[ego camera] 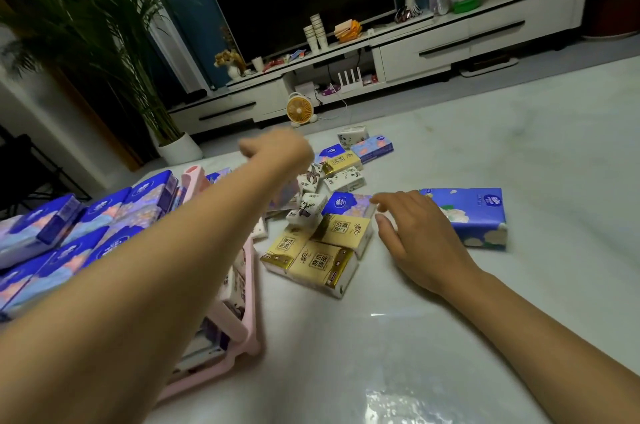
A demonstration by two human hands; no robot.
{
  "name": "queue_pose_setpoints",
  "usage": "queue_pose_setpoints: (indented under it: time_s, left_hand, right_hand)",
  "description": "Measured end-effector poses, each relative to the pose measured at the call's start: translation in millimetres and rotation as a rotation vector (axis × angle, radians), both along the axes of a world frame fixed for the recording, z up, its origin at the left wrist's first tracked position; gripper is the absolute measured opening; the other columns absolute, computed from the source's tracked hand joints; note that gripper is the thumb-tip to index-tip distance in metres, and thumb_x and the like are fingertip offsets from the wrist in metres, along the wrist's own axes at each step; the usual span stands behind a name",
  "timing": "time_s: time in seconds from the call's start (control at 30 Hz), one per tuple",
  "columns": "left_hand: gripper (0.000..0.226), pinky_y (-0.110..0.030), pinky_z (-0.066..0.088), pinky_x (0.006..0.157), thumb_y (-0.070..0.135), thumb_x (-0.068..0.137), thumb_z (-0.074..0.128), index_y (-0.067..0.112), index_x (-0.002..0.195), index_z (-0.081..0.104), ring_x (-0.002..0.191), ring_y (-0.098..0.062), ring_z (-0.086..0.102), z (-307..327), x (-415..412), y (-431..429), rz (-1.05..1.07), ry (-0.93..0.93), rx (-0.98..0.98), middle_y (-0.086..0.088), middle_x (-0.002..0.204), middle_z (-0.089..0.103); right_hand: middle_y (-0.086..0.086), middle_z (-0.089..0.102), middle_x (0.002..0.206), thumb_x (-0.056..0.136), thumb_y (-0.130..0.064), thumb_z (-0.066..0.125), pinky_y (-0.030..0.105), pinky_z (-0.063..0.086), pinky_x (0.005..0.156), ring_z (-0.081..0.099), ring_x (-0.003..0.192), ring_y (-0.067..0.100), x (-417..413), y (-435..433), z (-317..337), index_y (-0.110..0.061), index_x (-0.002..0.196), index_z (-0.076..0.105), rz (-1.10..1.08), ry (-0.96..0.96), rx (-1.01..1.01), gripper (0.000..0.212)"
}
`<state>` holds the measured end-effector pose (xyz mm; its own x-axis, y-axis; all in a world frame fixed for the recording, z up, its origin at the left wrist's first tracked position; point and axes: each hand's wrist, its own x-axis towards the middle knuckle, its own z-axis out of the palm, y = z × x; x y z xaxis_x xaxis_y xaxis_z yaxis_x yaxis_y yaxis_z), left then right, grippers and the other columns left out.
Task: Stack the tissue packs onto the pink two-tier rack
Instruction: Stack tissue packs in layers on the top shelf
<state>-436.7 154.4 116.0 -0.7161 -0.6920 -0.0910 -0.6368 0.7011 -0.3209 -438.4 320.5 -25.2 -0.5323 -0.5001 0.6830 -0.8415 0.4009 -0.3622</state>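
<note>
The pink two-tier rack (250,337) stands at the left, and several blue tissue packs (104,226) lie on its top tier. White packs show in its lower tier. On the floor beside it is a heap of gold packs (322,261), white patterned packs (306,207) and a small blue pack (346,203). My left hand (277,150) is blurred above the heap's far side, fingers curled downward; what they hold is hidden. My right hand (415,236) hovers with fingers apart, fingertips at the small blue pack's edge. A large blue pack (479,215) lies just behind it.
More packs (363,150) lie farther out on the pale glossy floor. A small orange fan (299,110) stands by the white TV cabinet (433,49). A potted palm (176,146) is at the back left.
</note>
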Motion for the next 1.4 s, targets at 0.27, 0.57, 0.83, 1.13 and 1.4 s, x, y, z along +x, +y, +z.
queue_pose_setpoints:
  time_s: [0.27, 0.57, 0.83, 1.13, 1.4]
  left_hand:
    - [0.038, -0.035, 0.050, 0.092, 0.005, 0.081, 0.065, 0.009, 0.117, 0.054, 0.094, -0.020, 0.059, 21, -18, 64, -0.296, 0.099, 1.041, -0.005, 0.097, 0.062]
    - [0.032, -0.033, 0.046, 0.086, 0.012, 0.088, 0.055, 0.007, 0.120, 0.056, 0.103, -0.026, 0.053, -57, -92, 8, -0.305, 0.475, 0.437, -0.010, 0.106, 0.061]
    - [0.059, -0.043, 0.042, 0.095, 0.047, 0.082, 0.058, 0.009, 0.126, 0.044, 0.116, -0.033, 0.047, -112, -143, -10, -0.251, 0.389, 0.358, -0.016, 0.130, 0.049]
    - [0.060, -0.036, 0.038, 0.090, 0.059, 0.074, 0.063, 0.008, 0.105, 0.057, 0.113, -0.031, 0.044, -82, -135, 19, -0.237, 0.460, 0.215, -0.015, 0.116, 0.055]
    - [0.032, -0.023, 0.032, 0.049, 0.038, 0.072, 0.070, 0.012, 0.070, 0.053, 0.064, -0.013, 0.047, 49, -43, 61, -0.323, 0.596, 0.379, 0.000, 0.069, 0.050]
  right_hand:
    - [0.002, 0.057, 0.104, 0.092, -0.036, 0.051, 0.034, 0.047, 0.076, 0.057, 0.094, 0.023, -6, 8, 20, -0.016, 0.128, 0.041, 0.043, -0.545, -0.457, 0.042]
    - [-0.003, 0.052, 0.081, 0.088, -0.035, 0.054, 0.032, 0.034, 0.080, 0.045, 0.088, 0.023, -46, 33, 21, -0.022, 0.119, 0.051, -0.300, -0.502, -0.289, 0.034]
    - [-0.003, 0.062, 0.098, 0.089, -0.044, 0.046, 0.030, 0.043, 0.071, 0.054, 0.092, 0.020, -56, 33, 11, -0.038, 0.120, 0.042, -0.315, -0.554, -0.306, 0.031]
    - [0.004, 0.065, 0.105, 0.092, -0.027, 0.048, 0.031, 0.044, 0.072, 0.058, 0.090, 0.024, -52, 35, 17, -0.025, 0.128, 0.045, -0.320, -0.553, -0.398, 0.037]
    - [0.005, 0.063, 0.109, 0.093, -0.021, 0.051, 0.026, 0.047, 0.074, 0.061, 0.092, 0.020, -29, 49, 46, -0.013, 0.124, 0.053, -0.217, -0.726, -0.550, 0.032]
